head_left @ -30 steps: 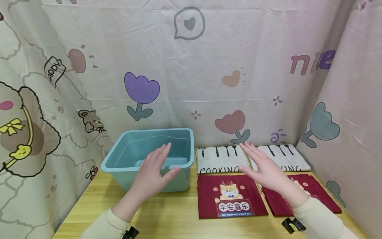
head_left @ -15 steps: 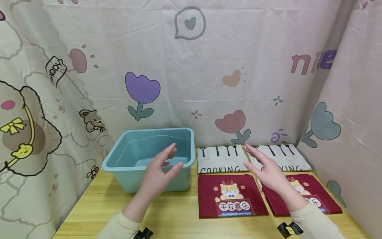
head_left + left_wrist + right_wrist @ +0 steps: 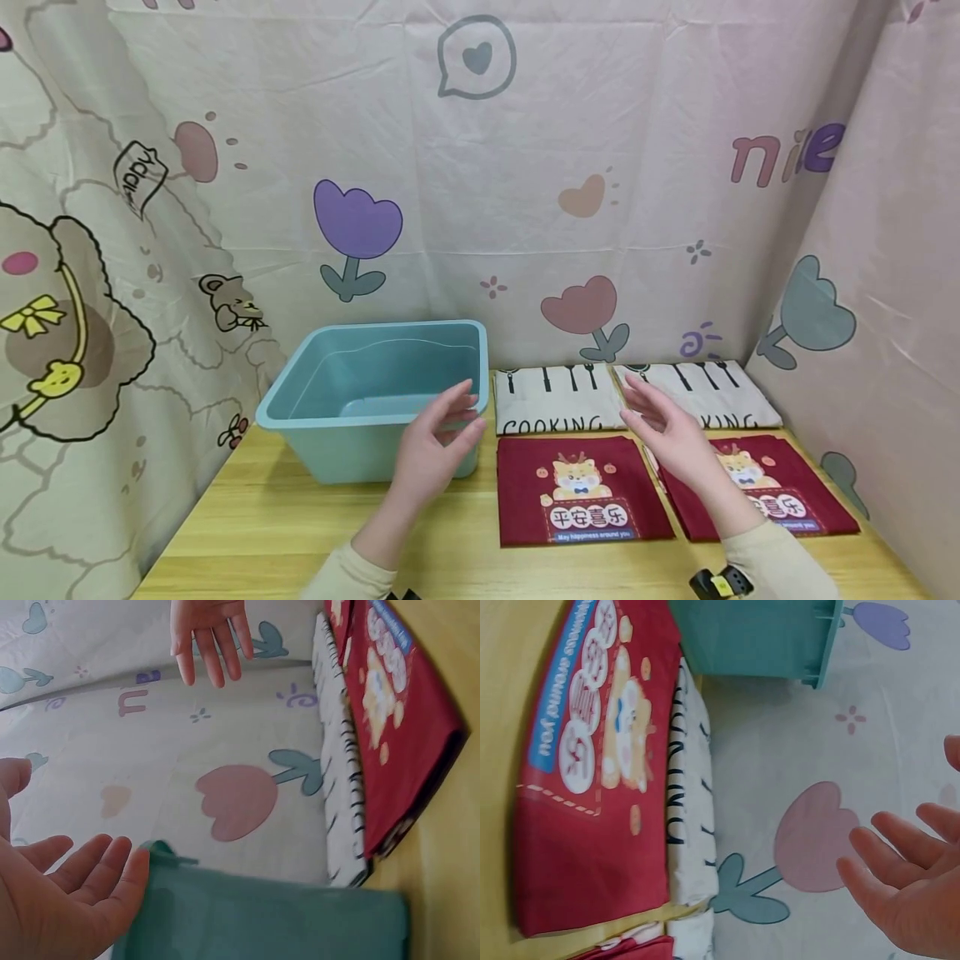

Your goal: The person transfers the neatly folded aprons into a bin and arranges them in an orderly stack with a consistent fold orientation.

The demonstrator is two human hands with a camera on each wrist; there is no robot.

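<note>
Two bare hands hover apart, fingers loose, holding nothing — left hand (image 3: 435, 450) before the teal plastic tub (image 3: 375, 400), right hand (image 3: 667, 429) over the near-left red folded cloth (image 3: 581, 492); next likely calls for gripping it.

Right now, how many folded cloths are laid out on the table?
4. Two white cloths printed COOKING lie at the back, one left and one right; two red cloths lie in front, one left and one right. Stacked layers cannot be ruled out.
</note>
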